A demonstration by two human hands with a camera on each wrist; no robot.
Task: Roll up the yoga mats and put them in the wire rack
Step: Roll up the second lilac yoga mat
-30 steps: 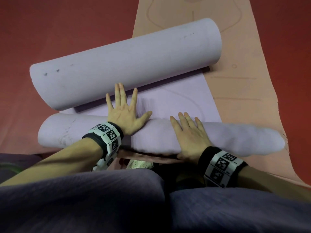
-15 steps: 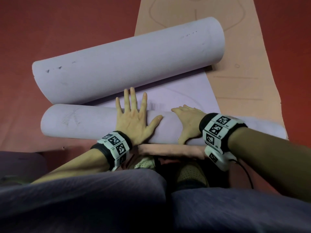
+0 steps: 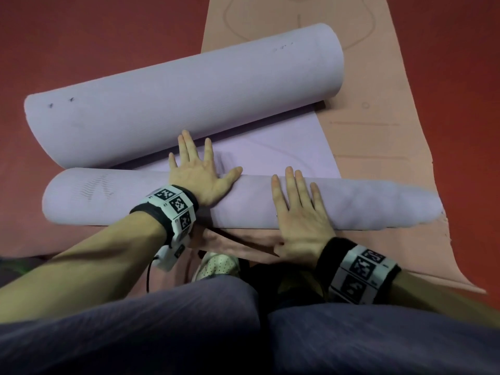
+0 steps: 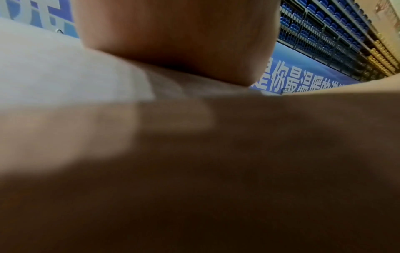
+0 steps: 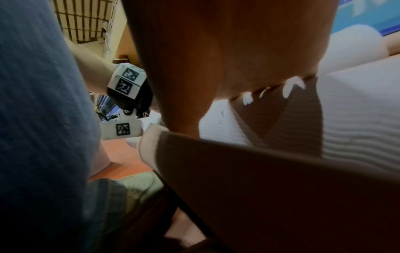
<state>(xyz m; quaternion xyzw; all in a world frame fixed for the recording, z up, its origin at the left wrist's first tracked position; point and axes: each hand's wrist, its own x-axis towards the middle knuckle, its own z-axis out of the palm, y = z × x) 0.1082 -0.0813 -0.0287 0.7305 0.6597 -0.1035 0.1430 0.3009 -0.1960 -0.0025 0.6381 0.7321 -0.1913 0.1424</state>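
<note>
Currently left hand (image 3: 198,177) and right hand (image 3: 300,212), both hands flat with fingers spread, press the near roll (image 3: 243,204) of lilac yoga mat (image 3: 270,155), lying on peach mat (image 3: 378,131).

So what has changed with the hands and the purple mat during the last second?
The right hand left the near roll, swung to the middle, and now lies flat on it again with straight fingers. The left hand slid forward, fingertips nearing the far roll; the flat strip between the rolls got narrower. The peach mat underneath stayed in place.
</note>
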